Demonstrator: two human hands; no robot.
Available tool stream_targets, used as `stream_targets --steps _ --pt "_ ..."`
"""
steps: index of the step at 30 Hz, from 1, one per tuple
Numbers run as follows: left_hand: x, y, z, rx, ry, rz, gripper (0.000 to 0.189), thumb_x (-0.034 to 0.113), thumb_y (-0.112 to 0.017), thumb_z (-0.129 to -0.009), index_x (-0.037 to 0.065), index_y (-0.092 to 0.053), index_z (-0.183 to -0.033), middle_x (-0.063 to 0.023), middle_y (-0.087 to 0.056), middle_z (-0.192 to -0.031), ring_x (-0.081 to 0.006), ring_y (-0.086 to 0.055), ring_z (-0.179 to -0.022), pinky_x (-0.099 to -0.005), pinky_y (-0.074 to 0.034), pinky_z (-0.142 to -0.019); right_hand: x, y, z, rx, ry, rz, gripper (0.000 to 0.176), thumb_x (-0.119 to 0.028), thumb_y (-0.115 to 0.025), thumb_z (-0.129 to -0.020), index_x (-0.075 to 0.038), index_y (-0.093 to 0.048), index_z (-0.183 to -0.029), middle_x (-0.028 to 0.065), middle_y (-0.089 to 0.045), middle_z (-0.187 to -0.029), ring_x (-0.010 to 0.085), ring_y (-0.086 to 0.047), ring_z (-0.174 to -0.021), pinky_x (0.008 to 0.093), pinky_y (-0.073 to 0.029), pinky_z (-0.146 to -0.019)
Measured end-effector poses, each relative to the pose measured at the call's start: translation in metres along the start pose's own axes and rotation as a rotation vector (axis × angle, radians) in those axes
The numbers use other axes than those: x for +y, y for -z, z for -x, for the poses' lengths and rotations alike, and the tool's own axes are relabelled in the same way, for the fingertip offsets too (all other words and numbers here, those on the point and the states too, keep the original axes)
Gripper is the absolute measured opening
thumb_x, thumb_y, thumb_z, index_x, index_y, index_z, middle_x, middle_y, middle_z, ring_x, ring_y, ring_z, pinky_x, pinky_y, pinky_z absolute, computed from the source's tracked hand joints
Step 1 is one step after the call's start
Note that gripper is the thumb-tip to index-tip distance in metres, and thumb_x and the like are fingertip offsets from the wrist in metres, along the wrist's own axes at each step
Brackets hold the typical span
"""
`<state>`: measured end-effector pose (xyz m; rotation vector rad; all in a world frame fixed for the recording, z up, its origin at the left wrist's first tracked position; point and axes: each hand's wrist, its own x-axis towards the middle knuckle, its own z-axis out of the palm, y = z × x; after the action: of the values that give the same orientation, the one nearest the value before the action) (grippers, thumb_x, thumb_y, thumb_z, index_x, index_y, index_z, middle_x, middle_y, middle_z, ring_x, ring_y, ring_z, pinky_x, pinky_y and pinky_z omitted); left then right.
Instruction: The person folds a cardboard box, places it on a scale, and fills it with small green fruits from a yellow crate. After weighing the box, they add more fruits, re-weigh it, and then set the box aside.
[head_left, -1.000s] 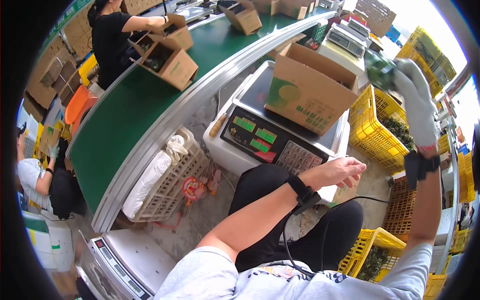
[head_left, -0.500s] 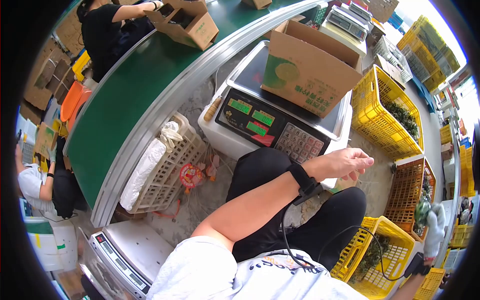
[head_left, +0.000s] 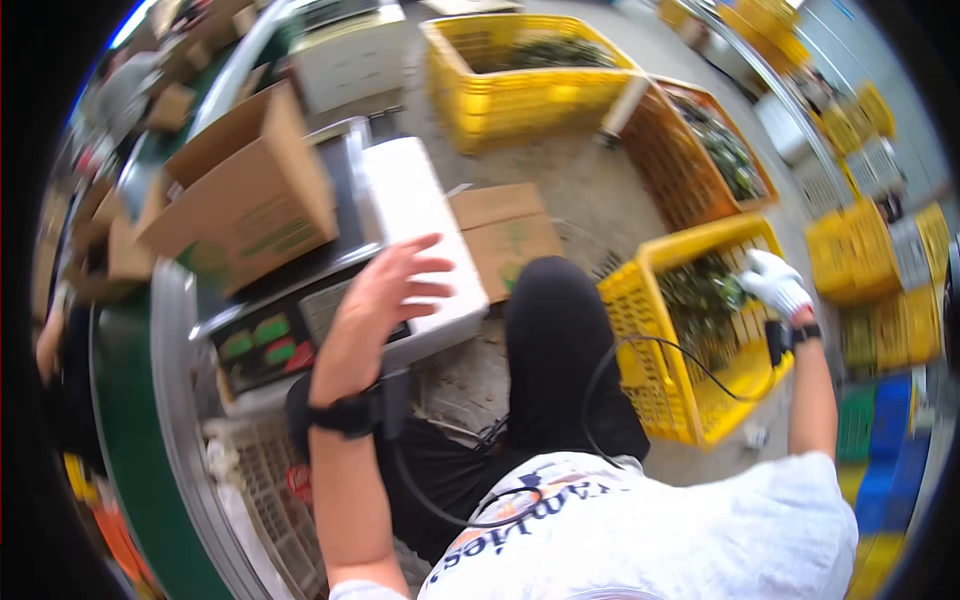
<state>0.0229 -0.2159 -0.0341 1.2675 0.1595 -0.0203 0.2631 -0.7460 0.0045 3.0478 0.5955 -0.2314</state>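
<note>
My bare left hand (head_left: 392,292) is raised with its fingers apart and holds nothing, in front of the scale's white side. The scale (head_left: 262,345) has a black panel with green displays. An open cardboard box (head_left: 250,215) stands on its platform. At the right, my right hand (head_left: 775,284), in a white glove, is over the yellow crate (head_left: 690,400) of green produce (head_left: 700,300). Its fingers are bent and blurred at the edge of the produce, and whether they hold any cannot be made out.
A second yellow crate (head_left: 460,95) and an orange crate (head_left: 665,150) hold more produce. Flattened cardboard (head_left: 505,235) lies beside the scale. The green conveyor (head_left: 140,440) runs along the left, with people beyond it. Stacked yellow crates (head_left: 855,250) stand at the far right.
The view has swung right, so the scale and box now appear further left. My right hand has moved from beside the orange crate to the near yellow crate, and the green produce it held no longer shows distinctly.
</note>
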Motion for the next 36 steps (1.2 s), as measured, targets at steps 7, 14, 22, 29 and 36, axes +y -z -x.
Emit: stream_targets --steps 7,14,22,29,36 --pt "0.001 -0.001 -0.003 0.072 0.085 -0.031 0.063 0.051 -0.040 -0.108 0.005 -0.045 -0.151 -0.0098 -0.064 -0.130 -0.0165 -0.064 -0.108 -0.0298 -0.051 -0.092 0.077 -0.124 0.019 -0.387 -0.354 0.308 0.028 -0.011 -0.059 -0.080 -0.007 -0.076 -0.102 0.0219 -0.073 -0.107 0.0413 -0.070 -0.101 0.0485 -0.057 -0.084" --pt "0.012 0.002 -0.001 0.224 0.162 -0.069 0.069 0.055 -0.038 -0.108 0.007 -0.035 -0.156 -0.0081 -0.062 -0.131 -0.0158 -0.064 -0.106 -0.0290 -0.053 -0.090 0.097 -0.201 0.007 -0.617 -0.503 -0.147 0.043 -0.020 -0.071 -0.081 -0.014 -0.072 -0.124 0.0138 -0.070 -0.126 0.0344 -0.066 -0.115 0.0426 -0.054 -0.097" --pt "0.016 0.044 0.038 0.268 0.241 0.057 0.067 0.051 -0.043 -0.108 0.011 -0.029 -0.160 -0.0105 -0.061 -0.137 -0.0194 -0.064 -0.115 -0.0335 -0.057 -0.095 0.098 -0.272 0.017 -0.825 -0.669 -0.378 0.074 -0.039 -0.077 -0.084 -0.019 -0.050 -0.150 0.0156 -0.059 -0.144 0.0350 -0.060 -0.126 0.0449 -0.050 -0.103" --pt "0.014 0.046 0.033 0.292 0.257 0.144 0.067 0.044 -0.047 -0.108 0.008 -0.026 -0.161 -0.0146 -0.056 -0.143 -0.0224 -0.063 -0.120 -0.0349 -0.054 -0.103 0.083 -0.314 0.013 -0.817 -0.747 -0.619 0.084 -0.052 -0.074 -0.087 -0.017 -0.038 -0.155 0.0182 -0.056 -0.146 0.0355 -0.055 -0.131 0.0457 -0.046 -0.106" --pt "0.010 0.050 0.032 0.272 0.222 0.186 0.067 0.043 -0.047 -0.108 0.008 -0.025 -0.161 -0.0141 -0.054 -0.145 -0.0215 -0.060 -0.124 -0.0344 -0.051 -0.107 0.143 -0.352 0.016 -0.088 -0.741 -1.320 0.033 -0.034 -0.060 -0.091 -0.017 -0.064 -0.119 0.0031 -0.068 -0.101 0.0189 -0.068 -0.084 0.0376 -0.054 -0.074"
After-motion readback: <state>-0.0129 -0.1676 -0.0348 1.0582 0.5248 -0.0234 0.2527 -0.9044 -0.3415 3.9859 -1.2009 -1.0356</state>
